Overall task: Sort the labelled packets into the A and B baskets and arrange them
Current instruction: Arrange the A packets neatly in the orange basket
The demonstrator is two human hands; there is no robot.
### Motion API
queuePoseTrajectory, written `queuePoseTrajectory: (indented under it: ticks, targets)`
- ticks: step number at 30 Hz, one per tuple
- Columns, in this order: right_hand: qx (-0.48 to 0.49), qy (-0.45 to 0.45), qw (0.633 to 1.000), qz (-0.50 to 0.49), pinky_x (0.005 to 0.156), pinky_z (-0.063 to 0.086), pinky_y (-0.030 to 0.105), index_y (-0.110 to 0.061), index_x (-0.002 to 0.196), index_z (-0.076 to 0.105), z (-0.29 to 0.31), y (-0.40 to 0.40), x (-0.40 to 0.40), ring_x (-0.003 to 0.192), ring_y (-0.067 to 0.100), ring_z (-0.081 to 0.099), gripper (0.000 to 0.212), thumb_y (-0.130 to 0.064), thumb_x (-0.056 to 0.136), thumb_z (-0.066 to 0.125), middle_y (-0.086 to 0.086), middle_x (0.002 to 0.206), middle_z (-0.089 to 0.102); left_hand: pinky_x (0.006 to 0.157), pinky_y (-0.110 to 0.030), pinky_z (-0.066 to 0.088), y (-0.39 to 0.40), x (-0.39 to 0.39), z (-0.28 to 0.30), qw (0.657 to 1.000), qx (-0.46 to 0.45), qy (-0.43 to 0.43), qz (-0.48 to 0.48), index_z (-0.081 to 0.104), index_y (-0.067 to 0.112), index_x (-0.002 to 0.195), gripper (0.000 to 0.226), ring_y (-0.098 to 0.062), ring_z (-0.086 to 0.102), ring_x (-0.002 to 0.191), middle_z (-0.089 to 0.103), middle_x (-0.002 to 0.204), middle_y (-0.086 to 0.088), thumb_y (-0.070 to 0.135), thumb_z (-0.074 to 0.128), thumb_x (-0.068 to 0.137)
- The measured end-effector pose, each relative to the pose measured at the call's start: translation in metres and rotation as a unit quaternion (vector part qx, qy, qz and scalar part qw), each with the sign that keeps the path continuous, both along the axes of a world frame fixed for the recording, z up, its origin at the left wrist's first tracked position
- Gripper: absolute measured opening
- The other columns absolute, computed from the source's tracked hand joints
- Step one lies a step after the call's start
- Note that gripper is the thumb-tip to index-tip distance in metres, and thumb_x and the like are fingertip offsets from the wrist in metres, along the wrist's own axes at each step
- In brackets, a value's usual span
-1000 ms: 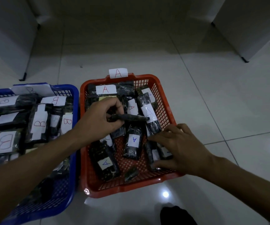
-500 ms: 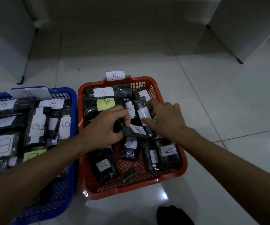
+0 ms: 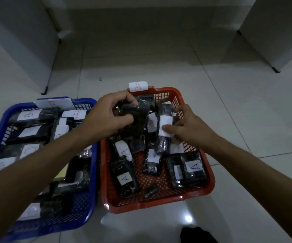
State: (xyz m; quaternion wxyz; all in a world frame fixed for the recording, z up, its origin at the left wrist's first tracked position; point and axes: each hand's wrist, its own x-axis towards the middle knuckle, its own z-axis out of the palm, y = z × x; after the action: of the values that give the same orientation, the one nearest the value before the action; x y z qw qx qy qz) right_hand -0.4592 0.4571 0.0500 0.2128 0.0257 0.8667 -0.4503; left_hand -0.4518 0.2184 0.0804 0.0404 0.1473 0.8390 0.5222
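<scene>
A red basket [image 3: 208,187] tagged A stands on the floor with several dark packets bearing white A labels. Beside it on the left is a blue basket [image 3: 89,214] full of dark packets labelled B. My left hand [image 3: 106,118] is over the red basket's far left corner and grips a dark packet [image 3: 134,113] lifted above the others. My right hand [image 3: 185,127] pinches a long dark packet with a white label [image 3: 164,125] in the basket's far right part. Further A packets [image 3: 193,168] lie flat near the front.
The baskets sit on a glossy white tiled floor [image 3: 247,120]. White cabinets on black feet stand at the far left [image 3: 18,50] and far right [image 3: 278,32]. A dark shape [image 3: 197,235] shows at the bottom edge.
My left hand has moved from the basket's middle to its far left corner, lifting a dark packet. My right hand went from the front packets up to the long labelled packet.
</scene>
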Motion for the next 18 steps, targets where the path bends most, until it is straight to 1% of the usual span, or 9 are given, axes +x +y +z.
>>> queuePoseTrajectory:
  ticks: [2, 3, 5, 7, 9, 11, 13, 15, 18]
  targets:
    - [-0.043, -0.054, 0.997, 0.028, 0.069, 0.062, 0.047, -0.032, 0.134, 0.03, 0.002, -0.007, 0.007, 0.068, 0.027, 0.074, 0.066, -0.021, 0.086, 0.075, 0.009, 0.093, 0.072, 0.073, -0.015, 0.051, -0.007, 0.0, 0.007, 1.0, 0.022, -0.005, 0.013, 0.063, 0.016, 0.093, 0.018, -0.004, 0.063, 0.089, 0.064, 0.092, 0.002, -0.001, 0.062, 0.086]
    - [-0.029, -0.063, 0.996, 0.059, 0.067, 0.062, 0.045, -0.037, 0.136, 0.027, 0.001, -0.011, 0.012, 0.066, 0.027, 0.074, 0.071, -0.021, 0.086, 0.075, 0.009, 0.092, 0.072, 0.074, -0.018, 0.053, -0.009, 0.001, 0.007, 0.999, 0.027, -0.015, 0.019, 0.064, 0.017, 0.094, 0.018, -0.006, 0.064, 0.091, 0.065, 0.094, 0.001, 0.0, 0.063, 0.087]
    - [0.015, -0.08, 0.99, 0.116, 0.056, 0.06, 0.034, -0.043, 0.145, 0.017, -0.002, -0.02, 0.023, 0.059, 0.022, 0.072, 0.083, -0.022, 0.088, 0.074, 0.004, 0.087, 0.071, 0.077, -0.025, 0.057, -0.011, 0.004, 0.005, 0.998, 0.031, -0.051, 0.032, 0.064, 0.02, 0.096, 0.017, -0.011, 0.068, 0.093, 0.068, 0.099, -0.001, 0.005, 0.065, 0.087]
    - [0.067, -0.09, 0.981, 0.156, 0.049, 0.056, 0.026, -0.035, 0.152, 0.015, -0.008, -0.029, 0.033, 0.053, 0.019, 0.07, 0.084, -0.026, 0.09, 0.071, -0.001, 0.074, 0.07, 0.078, -0.032, 0.06, -0.01, 0.006, -0.001, 0.996, 0.028, -0.078, 0.043, 0.064, 0.021, 0.101, 0.02, -0.014, 0.07, 0.091, 0.069, 0.103, -0.003, 0.009, 0.069, 0.086]
    - [0.098, -0.078, 0.977, 0.173, 0.047, 0.054, 0.023, -0.029, 0.15, 0.027, -0.013, -0.033, 0.037, 0.052, 0.017, 0.069, 0.073, -0.033, 0.091, 0.069, -0.006, 0.065, 0.067, 0.076, -0.036, 0.06, -0.006, 0.007, -0.006, 0.995, 0.016, -0.095, 0.04, 0.062, 0.022, 0.105, 0.025, -0.018, 0.07, 0.087, 0.069, 0.101, -0.002, 0.011, 0.071, 0.085]
    - [0.119, -0.018, 0.979, 0.163, 0.051, 0.052, 0.019, -0.028, 0.144, 0.038, -0.014, -0.029, 0.036, 0.063, 0.014, 0.07, 0.062, -0.036, 0.091, 0.069, -0.007, 0.083, 0.071, 0.074, -0.039, 0.06, -0.001, 0.008, -0.009, 0.995, -0.006, -0.092, 0.029, 0.061, 0.025, 0.104, 0.026, -0.019, 0.071, 0.081, 0.068, 0.099, -0.001, 0.013, 0.073, 0.084]
    - [0.164, 0.072, 0.974, 0.136, 0.067, 0.052, 0.018, -0.029, 0.138, 0.047, -0.011, -0.017, 0.029, 0.08, 0.009, 0.067, 0.053, -0.035, 0.091, 0.069, -0.004, 0.104, 0.072, 0.075, -0.04, 0.06, 0.004, 0.006, -0.01, 0.997, -0.02, -0.078, 0.022, 0.061, 0.025, 0.101, 0.026, -0.019, 0.072, 0.078, 0.068, 0.098, -0.001, 0.014, 0.075, 0.082]
    - [0.175, 0.127, 0.97, 0.11, 0.081, 0.05, 0.021, -0.03, 0.135, 0.05, -0.006, -0.002, 0.019, 0.086, 0.004, 0.065, 0.05, -0.032, 0.09, 0.07, -0.008, 0.109, 0.07, 0.075, -0.039, 0.06, 0.008, 0.001, -0.01, 0.997, -0.027, -0.069, 0.023, 0.06, 0.025, 0.096, 0.025, -0.015, 0.072, 0.079, 0.068, 0.097, 0.001, 0.013, 0.076, 0.081]
    - [0.086, 0.105, 0.98, 0.146, 0.07, 0.044, 0.01, -0.037, 0.134, 0.05, 0.003, 0.012, 0.01, 0.075, -0.009, 0.059, 0.054, -0.032, 0.087, 0.074, -0.023, 0.111, 0.06, 0.077, -0.038, 0.06, 0.015, -0.008, -0.014, 0.996, -0.033, -0.081, 0.013, 0.062, 0.025, 0.095, 0.024, -0.012, 0.071, 0.084, 0.07, 0.097, 0.002, 0.014, 0.078, 0.08]
